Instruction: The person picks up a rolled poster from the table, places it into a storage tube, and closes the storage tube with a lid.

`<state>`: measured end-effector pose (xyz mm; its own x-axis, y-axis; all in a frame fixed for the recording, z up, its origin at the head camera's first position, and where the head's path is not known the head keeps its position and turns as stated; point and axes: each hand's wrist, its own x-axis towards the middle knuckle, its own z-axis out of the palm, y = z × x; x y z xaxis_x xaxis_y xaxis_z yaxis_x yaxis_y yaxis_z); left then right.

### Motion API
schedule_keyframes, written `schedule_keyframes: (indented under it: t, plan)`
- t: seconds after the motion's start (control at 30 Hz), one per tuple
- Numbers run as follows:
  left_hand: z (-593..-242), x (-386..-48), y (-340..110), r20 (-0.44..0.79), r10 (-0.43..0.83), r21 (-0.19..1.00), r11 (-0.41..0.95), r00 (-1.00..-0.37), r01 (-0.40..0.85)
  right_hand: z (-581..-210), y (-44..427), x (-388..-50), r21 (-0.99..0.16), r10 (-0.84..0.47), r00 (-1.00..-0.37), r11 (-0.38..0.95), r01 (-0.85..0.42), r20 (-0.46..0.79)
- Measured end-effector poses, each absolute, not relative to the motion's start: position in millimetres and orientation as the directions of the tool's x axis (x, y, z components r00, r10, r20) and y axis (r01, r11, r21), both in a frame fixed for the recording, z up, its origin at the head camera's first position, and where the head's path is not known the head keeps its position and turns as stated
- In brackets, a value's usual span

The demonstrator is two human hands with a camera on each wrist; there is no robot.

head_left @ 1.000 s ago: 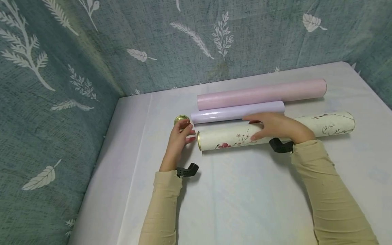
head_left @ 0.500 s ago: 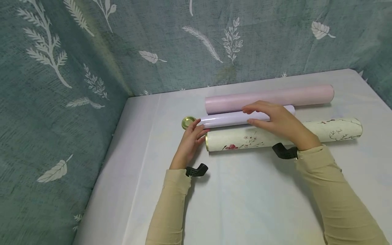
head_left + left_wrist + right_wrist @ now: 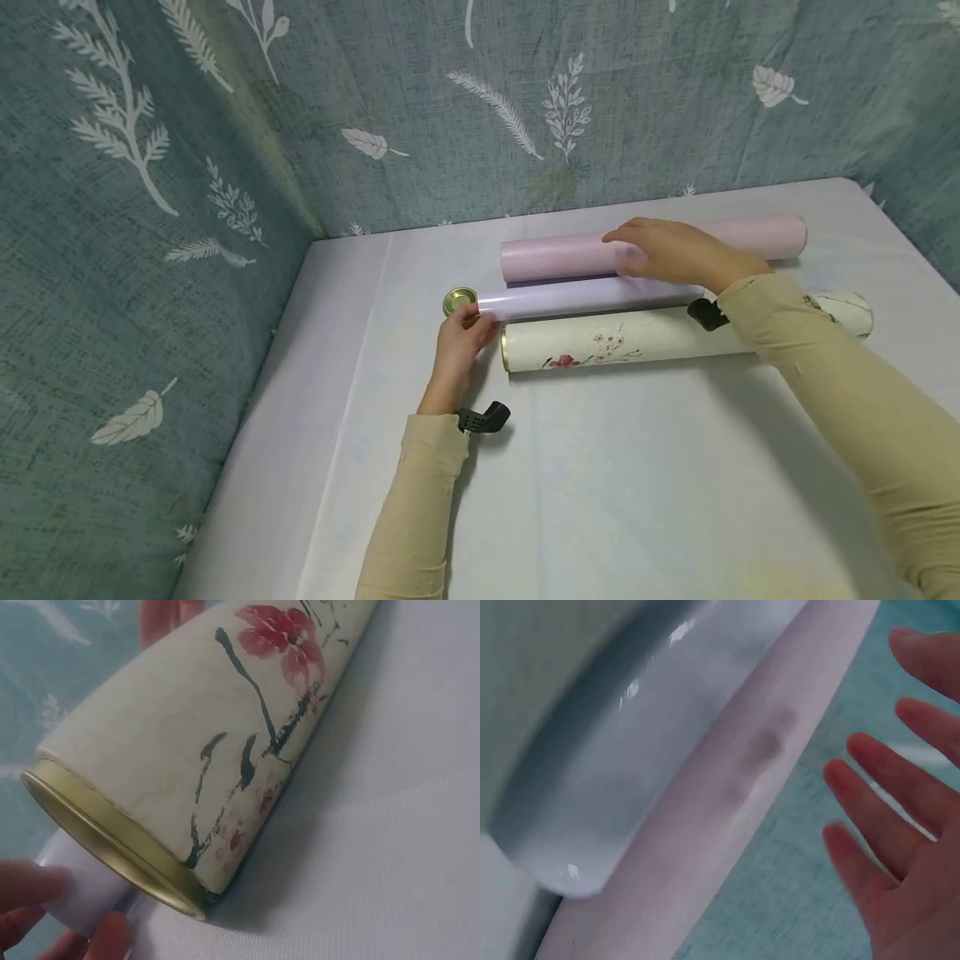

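Note:
A glossy lavender roll (image 3: pixel 570 297) lies between two thicker tubes on the table. My left hand (image 3: pixel 459 346) holds its left end, with thumb and fingers on either side in the left wrist view. In front of it lies a cream tube (image 3: pixel 570 342) with painted blossoms and a gold metal rim (image 3: pixel 112 840) at its open left end. My right hand (image 3: pixel 675 254) hovers over the pink tube (image 3: pixel 555 257) at the back. In the right wrist view its fingers (image 3: pixel 885 787) are spread and apart from the tube and the roll.
A round gold metal lid (image 3: pixel 459 300) lies just beyond my left fingertips. The white-covered table (image 3: pixel 600 483) meets a green leaf-patterned cloth (image 3: pixel 420 125) at the back and left.
My right hand has moved from the cream tube back over the pink one. My left fingers have come onto the lavender roll's end, and that roll has shifted slightly towards the cream tube.

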<state>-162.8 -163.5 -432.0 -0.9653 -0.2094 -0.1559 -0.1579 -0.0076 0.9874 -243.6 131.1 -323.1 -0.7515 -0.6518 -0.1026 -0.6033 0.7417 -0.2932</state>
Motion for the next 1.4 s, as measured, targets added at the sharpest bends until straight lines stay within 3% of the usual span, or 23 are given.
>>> schedule_keyframes:
  t: [0.13,0.27,0.4,0.63,0.83,1.07,1.4]
  plan:
    - [-433.3,-162.6,-163.7,-0.13,-0.221,0.987,0.061,-0.967,-0.147,-321.2,131.7,-254.2,-0.301,-0.629,-0.769,0.759,-0.577,-0.112]
    - [-432.4,-164.4,-164.0,-0.132,-0.199,0.99,0.026,-0.971,-0.139,-325.2,124.5,-267.2,-0.272,-0.621,-0.781,0.765,-0.584,-0.071]
    - [-430.0,-165.5,-163.5,-0.142,-0.172,0.99,-0.004,-0.975,-0.143,-326.8,116.6,-280.9,-0.245,-0.595,-0.796,0.792,-0.559,-0.107]
    - [-429.1,-162.0,-163.8,-0.152,-0.155,0.965,-0.238,-0.976,-0.113,-339.9,107.3,-294.9,-0.212,-0.577,-0.762,0.817,-0.537,-0.293]
    - [-428.6,-157.6,-177.4,-0.158,-0.204,0.911,-0.408,-0.966,-0.063,-351.4,102.7,-295.1,-0.184,-0.532,-0.797,0.847,-0.499,-0.287]
    - [-427.6,-157.4,-190.2,-0.19,-0.236,0.915,-0.395,-0.953,-0.084,-347.1,91.1,-290.8,-0.075,-0.511,-0.82,0.857,-0.51,-0.256]
    - [-427.8,-161.3,-200.5,-0.212,-0.249,0.882,-0.465,-0.945,-0.075,-322.2,105.2,-290.3,-0.132,-0.532,-0.813,0.846,-0.516,-0.236]
